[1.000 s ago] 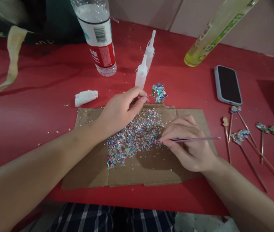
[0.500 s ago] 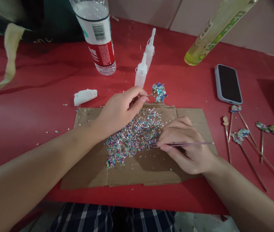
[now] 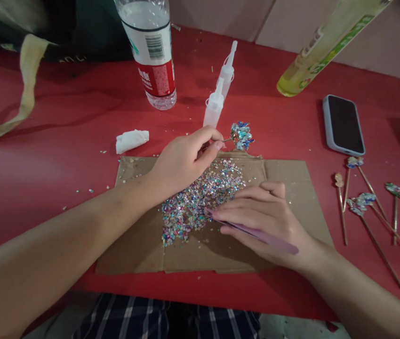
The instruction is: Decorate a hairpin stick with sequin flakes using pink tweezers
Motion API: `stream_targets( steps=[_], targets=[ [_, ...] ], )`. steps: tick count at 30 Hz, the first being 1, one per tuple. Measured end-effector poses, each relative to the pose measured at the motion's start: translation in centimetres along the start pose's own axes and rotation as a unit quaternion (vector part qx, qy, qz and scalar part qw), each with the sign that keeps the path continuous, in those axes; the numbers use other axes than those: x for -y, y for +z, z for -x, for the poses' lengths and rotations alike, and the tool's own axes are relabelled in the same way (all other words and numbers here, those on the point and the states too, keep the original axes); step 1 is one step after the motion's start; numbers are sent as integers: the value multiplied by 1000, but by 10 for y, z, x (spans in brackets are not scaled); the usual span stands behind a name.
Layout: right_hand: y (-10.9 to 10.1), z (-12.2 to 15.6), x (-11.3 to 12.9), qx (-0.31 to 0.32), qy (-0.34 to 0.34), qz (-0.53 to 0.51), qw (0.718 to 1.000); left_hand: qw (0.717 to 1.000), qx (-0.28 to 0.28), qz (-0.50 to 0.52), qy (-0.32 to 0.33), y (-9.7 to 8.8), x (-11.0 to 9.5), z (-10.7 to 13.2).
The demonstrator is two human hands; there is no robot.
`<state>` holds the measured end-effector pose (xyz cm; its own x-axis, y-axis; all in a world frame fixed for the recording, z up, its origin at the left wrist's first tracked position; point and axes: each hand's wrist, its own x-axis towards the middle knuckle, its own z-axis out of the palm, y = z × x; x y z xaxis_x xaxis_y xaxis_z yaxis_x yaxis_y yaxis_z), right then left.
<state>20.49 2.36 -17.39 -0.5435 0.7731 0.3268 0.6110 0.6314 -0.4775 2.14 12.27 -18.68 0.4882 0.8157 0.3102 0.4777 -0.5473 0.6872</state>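
Note:
My left hand point(image 3: 182, 160) pinches a thin metal pin whose head is a cluster of glittering flakes point(image 3: 241, 135), held just past the far edge of a cardboard sheet point(image 3: 302, 183). A heap of small coloured shiny flakes point(image 3: 200, 197) lies on the cardboard. My right hand point(image 3: 267, 221) rests on the cardboard at the heap's right side, fingers closed on pinkish tweezers point(image 3: 256, 232) whose tips reach into the flakes.
The table has a red cloth point(image 3: 44, 155). Two small glue bottles point(image 3: 217, 101), a water bottle point(image 3: 152, 52) and a yellow-green bottle point(image 3: 313, 52) stand behind. A phone point(image 3: 344, 124) and several decorated hairpins point(image 3: 369, 202) lie right. A crumpled tissue point(image 3: 132, 140) lies left.
My right hand has slid left and turned, bringing the tweezers' tips further into the flake heap. The left hand has kept the decorated pin in place.

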Motion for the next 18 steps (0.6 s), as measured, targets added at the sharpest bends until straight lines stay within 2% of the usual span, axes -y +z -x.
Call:
stream_targets(
  steps=[6, 12, 18],
  targets=[
    [-3, 2, 1, -36, 67, 3, 997, 1000, 14, -6, -5, -2, -1, 1],
    [-2, 2, 2, 18, 28, -28, 999, 1000, 9, 3, 3, -1, 0, 1],
    [-5, 2, 0, 4, 35, -10, 999, 1000, 9, 1, 3, 0, 0, 1]
  ],
)
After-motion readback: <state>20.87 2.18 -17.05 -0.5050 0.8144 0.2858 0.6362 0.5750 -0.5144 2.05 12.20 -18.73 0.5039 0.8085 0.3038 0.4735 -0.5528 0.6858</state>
